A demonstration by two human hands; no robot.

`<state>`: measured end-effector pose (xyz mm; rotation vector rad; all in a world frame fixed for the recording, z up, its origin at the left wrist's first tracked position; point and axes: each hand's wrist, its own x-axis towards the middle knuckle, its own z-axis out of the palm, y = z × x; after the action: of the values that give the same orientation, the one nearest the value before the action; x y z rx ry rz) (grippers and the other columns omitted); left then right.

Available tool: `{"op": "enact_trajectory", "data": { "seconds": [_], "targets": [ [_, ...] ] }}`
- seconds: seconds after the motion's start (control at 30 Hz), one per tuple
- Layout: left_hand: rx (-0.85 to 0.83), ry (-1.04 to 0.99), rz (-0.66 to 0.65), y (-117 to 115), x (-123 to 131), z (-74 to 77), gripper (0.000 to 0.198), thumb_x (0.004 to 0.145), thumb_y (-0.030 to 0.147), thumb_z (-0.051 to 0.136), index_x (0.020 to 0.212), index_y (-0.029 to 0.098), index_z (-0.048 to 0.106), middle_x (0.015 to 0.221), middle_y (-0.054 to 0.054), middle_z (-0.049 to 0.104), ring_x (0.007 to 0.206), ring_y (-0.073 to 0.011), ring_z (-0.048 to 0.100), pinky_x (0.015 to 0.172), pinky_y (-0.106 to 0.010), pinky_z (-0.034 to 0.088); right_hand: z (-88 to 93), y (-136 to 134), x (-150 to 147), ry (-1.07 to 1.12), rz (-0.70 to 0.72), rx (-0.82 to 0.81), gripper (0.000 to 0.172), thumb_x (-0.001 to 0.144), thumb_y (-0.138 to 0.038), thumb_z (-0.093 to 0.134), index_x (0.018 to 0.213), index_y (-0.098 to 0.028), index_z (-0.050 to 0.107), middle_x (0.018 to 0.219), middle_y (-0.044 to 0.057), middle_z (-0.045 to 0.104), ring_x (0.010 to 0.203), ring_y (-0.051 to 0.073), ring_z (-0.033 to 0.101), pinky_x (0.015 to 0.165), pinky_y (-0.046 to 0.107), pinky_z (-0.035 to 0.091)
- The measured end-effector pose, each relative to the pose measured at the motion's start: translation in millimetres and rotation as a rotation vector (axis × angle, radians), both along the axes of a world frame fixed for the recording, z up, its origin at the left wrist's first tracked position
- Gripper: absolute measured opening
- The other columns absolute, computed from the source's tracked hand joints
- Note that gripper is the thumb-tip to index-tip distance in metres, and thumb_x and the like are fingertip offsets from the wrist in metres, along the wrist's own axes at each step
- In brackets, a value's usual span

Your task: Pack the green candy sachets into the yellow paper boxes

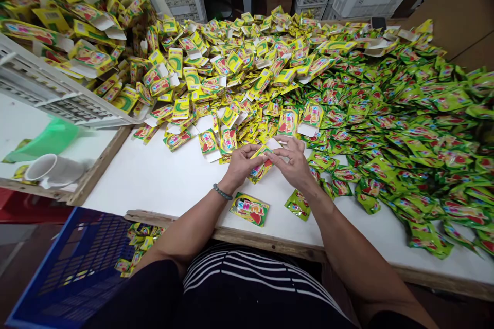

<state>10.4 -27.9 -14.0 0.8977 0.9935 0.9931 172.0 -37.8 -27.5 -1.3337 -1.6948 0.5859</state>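
Note:
Between my two hands is a small yellow-green box with a white flap raised at its upper end. My left hand pinches its left side, a beaded bracelet on the wrist. The fingers of my right hand are closed on its upper right edge. Below them a closed box lies flat on the white table, with a green packet to its right. Just beyond my hands lie open boxes with white flaps.
Yellow boxes pile across the table, and green packets heap at the right. A white crate of boxes tips in at upper left. A white mug stands at left, above a blue crate beside the table.

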Motion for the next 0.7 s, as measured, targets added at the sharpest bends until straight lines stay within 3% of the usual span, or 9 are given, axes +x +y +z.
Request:
{"op": "enact_trajectory", "data": {
  "seconds": [0.2,0.3,0.37,0.47,0.57,0.63,0.7],
  "targets": [
    [0.098,0.03,0.047,-1.4,0.6,3.8,0.055,0.06,0.041,0.083,0.103,0.019,0.056,0.063,0.006,0.061,0.054,-0.0096,0.056,0.057,-0.023,0.046,0.3,-1.2,-5.6,0.086,0.001,-0.01,0.024,0.084,-0.047,0.061,0.087,-0.027,0.073,0.122,0.008,0.062,0.12,0.027,0.047,0.106,0.052,0.035],
    [0.219,0.103,0.116,-0.3,0.6,5.2,0.054,0.071,0.046,0.074,0.114,0.023,0.05,0.062,0.006,0.054,0.053,-0.0095,0.052,0.056,-0.023,0.043,0.3,-0.8,-8.5,0.294,-0.066,-0.067,0.037,0.077,-0.05,0.067,0.105,-0.025,0.068,0.115,0.009,0.063,0.11,0.025,0.056,0.092,0.044,0.048],
    [0.288,0.199,0.128,0.6,-1.3,5.2,0.051,0.076,0.049,0.069,0.117,0.024,0.05,0.067,0.004,0.054,0.06,-0.0114,0.055,0.061,-0.025,0.045,-1.2,-1.5,-12.5,0.435,-0.027,-0.15,0.043,0.077,-0.051,0.066,0.111,-0.024,0.065,0.103,0.007,0.066,0.096,0.021,0.061,0.083,0.038,0.053],
    [0.398,0.312,0.059,1.5,-6.0,4.0,0.042,0.08,0.047,0.064,0.113,0.022,0.053,0.084,-0.001,0.06,0.079,-0.0146,0.059,0.075,-0.028,0.048,-3.9,-3.3,-17.6,0.489,0.049,-0.209,0.04,0.081,-0.051,0.061,0.108,-0.022,0.068,0.094,0.005,0.066,0.085,0.018,0.062,0.08,0.036,0.054],
    [0.481,0.317,-0.015,2.7,-9.6,2.4,0.032,0.08,0.04,0.064,0.105,0.021,0.056,0.102,-0.004,0.062,0.096,-0.0159,0.058,0.088,-0.029,0.046,-4.9,-3.9,-16.9,0.379,0.063,-0.203,0.033,0.083,-0.051,0.057,0.09,-0.022,0.071,0.086,0.004,0.065,0.084,0.019,0.06,0.08,0.036,0.052],
    [0.48,0.299,-0.036,3.4,-10.1,1.6,0.029,0.079,0.037,0.066,0.102,0.02,0.057,0.105,-0.004,0.062,0.1,-0.0159,0.058,0.09,-0.028,0.045,-5.1,-2.6,-14.0,0.354,0.082,-0.238,0.032,0.083,-0.051,0.056,0.086,-0.022,0.069,0.079,0.003,0.064,0.079,0.018,0.06,0.077,0.035,0.052],
    [0.431,0.274,-0.049,3.6,-9.5,1.2,0.03,0.079,0.037,0.066,0.102,0.02,0.058,0.098,-0.003,0.063,0.093,-0.0153,0.059,0.084,-0.027,0.046,-5.0,-0.4,-10.8,0.42,0.078,-0.276,0.033,0.08,-0.05,0.06,0.098,-0.023,0.066,0.081,0.002,0.066,0.075,0.017,0.06,0.073,0.033,0.052]
  ]
}}
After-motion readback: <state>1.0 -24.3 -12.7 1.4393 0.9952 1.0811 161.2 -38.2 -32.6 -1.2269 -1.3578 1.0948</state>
